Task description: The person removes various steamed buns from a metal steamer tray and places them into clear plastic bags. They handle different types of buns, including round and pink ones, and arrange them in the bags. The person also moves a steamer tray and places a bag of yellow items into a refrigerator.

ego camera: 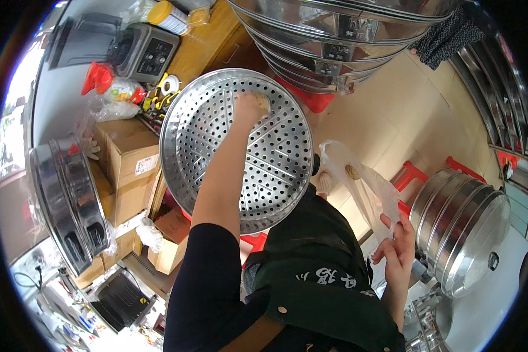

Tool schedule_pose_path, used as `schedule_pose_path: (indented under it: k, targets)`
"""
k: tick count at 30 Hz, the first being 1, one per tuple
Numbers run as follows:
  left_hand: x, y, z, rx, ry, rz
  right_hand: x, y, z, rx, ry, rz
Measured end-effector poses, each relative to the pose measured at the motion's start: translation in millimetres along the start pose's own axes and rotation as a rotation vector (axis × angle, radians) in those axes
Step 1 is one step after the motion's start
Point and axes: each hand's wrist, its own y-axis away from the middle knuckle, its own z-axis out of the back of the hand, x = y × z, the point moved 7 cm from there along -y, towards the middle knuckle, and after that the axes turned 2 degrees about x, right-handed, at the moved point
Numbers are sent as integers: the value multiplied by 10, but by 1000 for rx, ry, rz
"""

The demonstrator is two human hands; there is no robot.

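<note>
My left hand [246,108] reaches over a round perforated metal steamer tray [264,167]. Its fingers are around a pale beige, rounded piece [263,104], partly hidden by the hand, at the tray's far part. I cannot tell whether the piece rests on the metal. Off to the right, my right hand [396,253] holds up a thin clear plastic bag [369,185] by its edge, some fingers spread. Inside the bag shows a round beige, rough-surfaced item [352,172]. Besides the beige piece, the visible tray surface shows only holes and ridges.
Tall stacked metal steamers [334,44] stand beyond the tray. Another lidded steamer stack [457,233] is at right, near red plastic stools [407,178]. Cardboard boxes [130,149], a blender base [152,55] and tools [160,99] crowd the left.
</note>
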Motion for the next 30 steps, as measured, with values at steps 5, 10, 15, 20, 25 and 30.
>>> schedule_pose_path:
  k: [5,10,15,20,25,30]
  targets:
    - [119,-446,-113,-20,-127,39,-9,-21,39,-69,38,-21]
    - [-688,498,727,-541,279,-383,0,-22,-31,-67,-66,-19]
    - [-1984,2146,728,-73,689,-974,96,4,-178,55,-122,-4]
    - [-2541,2722,-888,782,57,-1034,333,200,-309,200,-104,35]
    - [-2480,2548,-1862,-144,-314,-1053,586,496,-374,432,-145,168]
    - [-2786,2394,-1251,37,-165,-1040,737,656,-325,467,-189,265]
